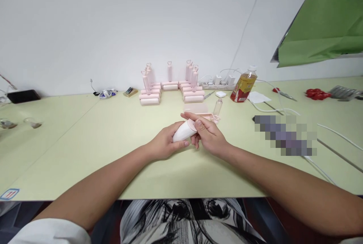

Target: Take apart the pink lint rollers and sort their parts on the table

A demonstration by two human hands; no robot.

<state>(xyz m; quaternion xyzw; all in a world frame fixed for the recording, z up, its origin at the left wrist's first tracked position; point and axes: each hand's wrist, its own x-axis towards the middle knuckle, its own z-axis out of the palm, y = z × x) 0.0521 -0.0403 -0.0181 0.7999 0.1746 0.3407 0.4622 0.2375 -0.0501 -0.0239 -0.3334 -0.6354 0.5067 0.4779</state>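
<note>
My left hand (167,141) is wrapped around a smooth white rounded cylinder with a pink end (184,130), held tilted above the table. At its pink end my right hand (211,133) grips, with the thumb against the edge and the fingers reaching over and behind. Just beyond the hands lies an open pink case (196,108), partly hidden by my right hand. A small clear tube (217,107) stands beside it, with a pink piece at its foot.
Pink-and-white cylinders (150,99) and clear pink tubes with heart-shaped tops (169,72) stand in groups near the wall. Right of them are a power strip (218,85), a drink bottle (244,85) and white cables. A phone-like black object (24,95) lies far left; red-handled scissors (317,94) lie right.
</note>
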